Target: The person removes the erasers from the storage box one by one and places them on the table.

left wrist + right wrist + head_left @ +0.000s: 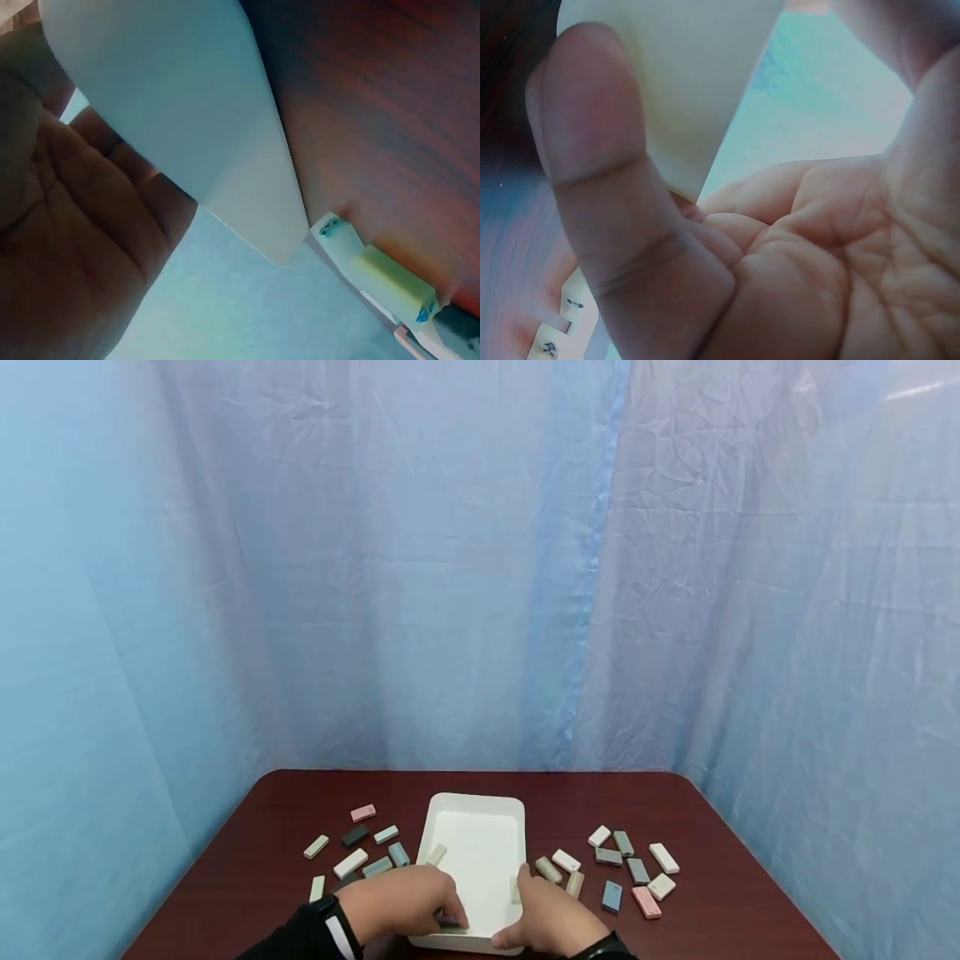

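A white tray (471, 868) lies between both hands. My left hand (408, 897) reaches over its left wall, fingers bent down inside and pinching a dark mahjong tile (452, 928) beside the near wall. In the left wrist view the tray wall (165, 112) hides the fingertips and that tile. My right hand (551, 917) holds the tray at its near right side, thumb over the inside, a finger (592, 112) against the wall. A pale tile (515, 890) sits at the right wall by that hand, and another pale tile (436, 855) by the left wall.
Loose mahjong tiles in pink, grey and cream lie left of the tray, among them a white tile (350, 863). More are scattered on the right, including a blue tile (611, 896) and a pink tile (647, 902). A blue curtain (465, 568) hangs behind the dark wooden table (720, 893).
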Action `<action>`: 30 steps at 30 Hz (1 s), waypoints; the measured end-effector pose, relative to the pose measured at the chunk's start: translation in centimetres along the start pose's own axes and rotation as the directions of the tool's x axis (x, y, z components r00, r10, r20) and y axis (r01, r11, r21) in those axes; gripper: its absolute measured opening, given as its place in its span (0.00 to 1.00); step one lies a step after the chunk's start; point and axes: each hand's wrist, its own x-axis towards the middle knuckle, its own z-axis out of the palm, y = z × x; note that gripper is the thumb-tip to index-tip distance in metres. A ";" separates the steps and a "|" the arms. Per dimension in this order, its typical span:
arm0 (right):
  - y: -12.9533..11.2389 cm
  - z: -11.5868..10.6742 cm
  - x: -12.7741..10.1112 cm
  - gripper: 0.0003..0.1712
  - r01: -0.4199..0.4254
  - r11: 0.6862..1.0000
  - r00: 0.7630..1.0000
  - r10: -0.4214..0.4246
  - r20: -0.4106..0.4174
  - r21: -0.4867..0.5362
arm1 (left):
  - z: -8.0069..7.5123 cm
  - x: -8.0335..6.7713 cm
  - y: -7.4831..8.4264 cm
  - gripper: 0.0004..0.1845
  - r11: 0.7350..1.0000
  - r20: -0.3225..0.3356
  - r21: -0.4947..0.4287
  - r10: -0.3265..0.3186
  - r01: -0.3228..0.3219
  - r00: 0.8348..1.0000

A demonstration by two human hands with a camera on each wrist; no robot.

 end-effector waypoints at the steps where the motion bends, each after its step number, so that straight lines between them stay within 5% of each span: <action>1: 0.0 0.0 0.0 0.64 -0.001 1.000 1.000 0.001 0.001 0.002 | 0.1 0.1 -0.1 0.19 1.000 -0.018 0.022 0.014 -0.013 1.000; 6: -0.1 -0.1 -0.2 0.64 0.005 1.000 1.000 -0.005 0.005 0.002 | 0.4 0.7 -0.6 0.14 0.993 -0.086 0.104 0.059 -0.050 0.995; 15: -0.1 0.0 -0.2 0.64 -0.010 1.000 1.000 0.010 -0.009 -0.006 | 1.0 1.6 -1.0 0.10 0.984 -0.113 0.165 0.084 -0.064 0.990; 21: 0.0 0.6 0.0 0.67 -0.004 1.000 1.000 0.004 -0.006 -0.006 | 0.1 0.8 -1.9 0.12 0.993 -0.264 0.119 0.011 0.022 0.964; 26: 0.1 0.3 0.3 0.66 -0.010 1.000 1.000 0.010 0.007 0.001 | -2.7 -1.1 -4.3 0.10 0.973 -0.404 0.074 -0.173 0.220 0.898; 30: 0.2 0.1 0.3 0.66 -0.003 1.000 1.000 0.003 0.018 0.006 | -4.0 -3.7 -8.1 0.09 0.886 -0.482 -0.004 -0.408 0.464 0.775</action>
